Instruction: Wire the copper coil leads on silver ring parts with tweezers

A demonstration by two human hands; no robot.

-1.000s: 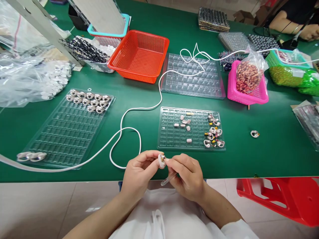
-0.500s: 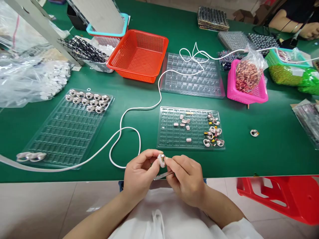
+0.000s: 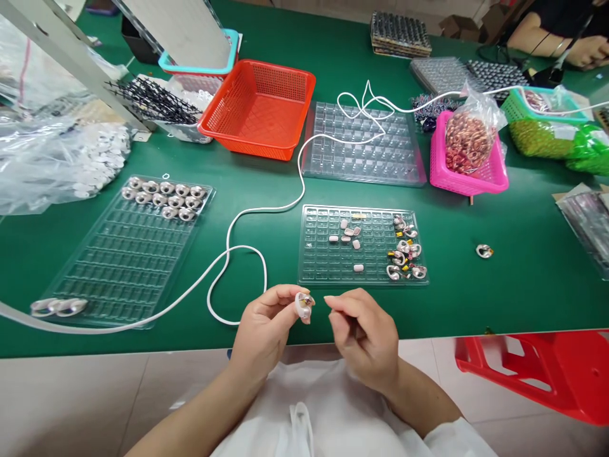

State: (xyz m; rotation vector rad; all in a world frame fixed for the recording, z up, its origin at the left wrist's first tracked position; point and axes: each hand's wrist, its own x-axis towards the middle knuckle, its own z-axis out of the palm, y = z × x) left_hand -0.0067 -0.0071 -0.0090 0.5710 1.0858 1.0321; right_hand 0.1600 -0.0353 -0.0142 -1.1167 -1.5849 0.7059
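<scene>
Between thumb and fingers of my left hand is a small silver-white ring-shaped shell, with dark and yellowish bits showing in its opening. My right hand is a short gap to its right, fingers curled and thumb near the index fingertip; what lies inside that grip is hidden. Just beyond both hands lies a clear compartment tray. On its right side sit several similar shells with yellow bits, and small pale rectangular pieces lie near its middle.
On the left, another clear tray bears silver shells. A white cable winds across the green table. Farther back stand a red basket, an empty-looking clear tray and a pink basket. One loose shell lies right.
My right hand has drawn back to the right from the shell. The flat metal strip seen in it earlier no longer shows. The shell has turned in my left hand, its opening more visible.
</scene>
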